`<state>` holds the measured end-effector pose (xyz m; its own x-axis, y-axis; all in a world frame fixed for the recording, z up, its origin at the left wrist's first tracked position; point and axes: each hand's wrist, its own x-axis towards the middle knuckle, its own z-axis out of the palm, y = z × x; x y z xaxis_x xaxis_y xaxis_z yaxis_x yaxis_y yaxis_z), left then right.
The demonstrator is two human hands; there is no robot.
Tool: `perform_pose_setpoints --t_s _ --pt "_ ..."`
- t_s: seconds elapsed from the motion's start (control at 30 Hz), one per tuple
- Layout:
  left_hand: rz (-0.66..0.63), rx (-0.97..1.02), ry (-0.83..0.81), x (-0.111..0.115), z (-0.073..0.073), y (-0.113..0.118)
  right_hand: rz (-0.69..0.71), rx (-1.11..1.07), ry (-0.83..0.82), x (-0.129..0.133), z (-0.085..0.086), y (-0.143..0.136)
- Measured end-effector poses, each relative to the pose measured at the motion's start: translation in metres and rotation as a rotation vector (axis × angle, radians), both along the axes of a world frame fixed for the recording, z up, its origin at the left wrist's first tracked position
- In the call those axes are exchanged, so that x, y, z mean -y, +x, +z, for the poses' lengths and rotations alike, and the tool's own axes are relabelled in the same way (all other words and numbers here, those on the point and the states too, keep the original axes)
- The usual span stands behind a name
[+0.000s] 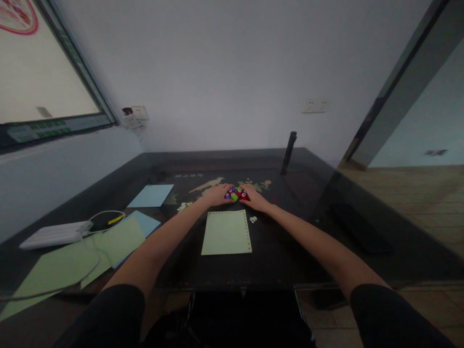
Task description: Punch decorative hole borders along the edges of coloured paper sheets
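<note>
Several small purple, green and red toys [235,196] with white eye-like dots sit bunched together on the dark table [282,251]. From the left, my left hand [218,195] curls its fingers and thumb round the purple side of the bunch. My right hand [255,198] does the same on the red side, so the toys lie pressed between both hands. Just nearer to me is a pale green sheet of paper [226,233] with punched holes along its edges. Small cream-coloured pieces [253,219] lie by its right corner, and more cream pieces [184,206] are beyond my left forearm.
Blue paper [151,195] and overlapping green sheets [72,261] cover the left side, with a white power strip [58,235] and its cable among them. A black upright stick [289,152] stands at the back right. A dark flat object [358,228] lies on the right.
</note>
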<state>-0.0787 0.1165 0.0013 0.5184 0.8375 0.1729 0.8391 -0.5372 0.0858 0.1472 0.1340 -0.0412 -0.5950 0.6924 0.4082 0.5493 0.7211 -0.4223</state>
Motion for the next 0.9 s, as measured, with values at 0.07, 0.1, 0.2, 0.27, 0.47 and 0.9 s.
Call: perform_pose_setpoints --t_s 0.07,0.1,0.2,0.27,0.47,0.9 --pt "0.026 -0.009 0.006 0.002 -0.001 0.002 0.004 0.006 0.006 -0.001 0.0 -0.001" --pt "0.034 -0.014 0.01 0.002 -0.002 0.003 0.009 0.009 0.006 -0.001 0.0 -0.001" --pt "0.053 -0.019 0.025 0.004 -0.004 0.005 0.02 0.018 -0.01 -0.003 -0.001 -0.002" --pt "0.064 -0.015 0.03 0.005 -0.006 0.005 0.028 0.023 -0.021 -0.004 -0.001 -0.002" --pt "0.066 -0.024 0.004 0.006 -0.004 0.004 0.032 0.029 -0.019 -0.004 0.002 -0.003" --pt "0.035 -0.032 -0.023 0.008 -0.001 -0.002 0.004 0.045 0.003 0.007 0.006 -0.009"
